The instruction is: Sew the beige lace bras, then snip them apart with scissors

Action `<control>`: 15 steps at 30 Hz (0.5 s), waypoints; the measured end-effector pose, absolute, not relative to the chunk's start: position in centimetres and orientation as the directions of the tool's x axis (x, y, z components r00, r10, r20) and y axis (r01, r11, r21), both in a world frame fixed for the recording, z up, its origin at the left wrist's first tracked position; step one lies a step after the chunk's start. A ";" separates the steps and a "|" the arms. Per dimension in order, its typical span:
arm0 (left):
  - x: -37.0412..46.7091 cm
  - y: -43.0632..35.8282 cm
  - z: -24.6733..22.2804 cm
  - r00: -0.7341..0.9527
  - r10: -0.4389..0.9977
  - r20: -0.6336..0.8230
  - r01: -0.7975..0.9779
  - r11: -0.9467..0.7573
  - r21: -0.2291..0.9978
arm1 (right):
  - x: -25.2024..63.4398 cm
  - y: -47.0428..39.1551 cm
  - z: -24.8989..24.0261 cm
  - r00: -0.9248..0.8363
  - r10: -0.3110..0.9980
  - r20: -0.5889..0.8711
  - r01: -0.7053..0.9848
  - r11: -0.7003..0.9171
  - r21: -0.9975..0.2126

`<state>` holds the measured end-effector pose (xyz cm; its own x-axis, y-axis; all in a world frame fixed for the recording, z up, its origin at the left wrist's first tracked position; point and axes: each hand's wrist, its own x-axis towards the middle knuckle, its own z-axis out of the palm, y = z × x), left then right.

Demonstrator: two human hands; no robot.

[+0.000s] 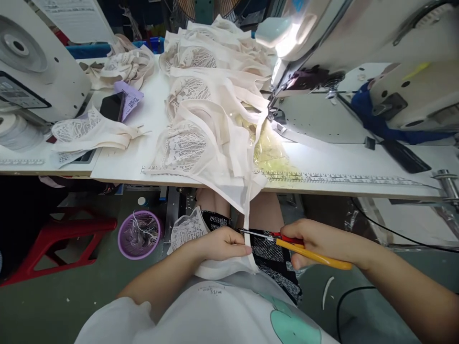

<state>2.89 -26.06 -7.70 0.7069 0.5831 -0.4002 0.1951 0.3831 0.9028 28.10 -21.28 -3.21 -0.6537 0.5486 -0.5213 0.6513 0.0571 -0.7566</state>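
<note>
My left hand (224, 244) is closed on a cream fabric piece (225, 268) over my lap, thumb pressed on its narrow strap (247, 220). The strap runs up to the table edge, where cream lace garments (186, 143) lie in a connected pile. Orange-handled scissors (311, 254) are held in my right hand (311, 241), fingers around the handles. Their blades point left and lie at the strap, just above my left thumb. Whether the blades are parted is too small to tell.
A sewing machine (322, 43) with a lit lamp stands at the right, another machine (39, 62) at the left. On the floor are a purple bin (139, 235) and a red stool (60, 239). A phone (112, 106) and thread cone (17, 131) sit on the table (358, 167).
</note>
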 end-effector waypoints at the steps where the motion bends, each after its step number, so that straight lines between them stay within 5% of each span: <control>1: 2.9 -26.0 -7.5 0.713 0.583 -0.390 0.203 0.362 0.910 | 28.3 -21.5 -3.6 -0.658 0.543 -0.522 0.628 0.014 -0.778; 9: 5.4 -24.4 -3.1 0.778 0.625 0.070 0.098 -0.230 0.968 | 26.6 -25.7 -7.4 -0.566 0.769 -0.297 0.054 -0.324 -0.944; 15: 7.3 -24.4 -4.7 0.737 0.647 0.198 0.213 -0.500 0.840 | 24.7 -28.1 -7.0 -0.492 0.817 -0.300 -0.079 -0.385 -0.920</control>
<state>7.29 -24.36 -4.66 0.7368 0.6466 0.1976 0.2132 -0.4996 0.8396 24.68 -28.09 -6.97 -0.4917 0.8175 -0.2999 -0.0790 -0.3848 -0.9196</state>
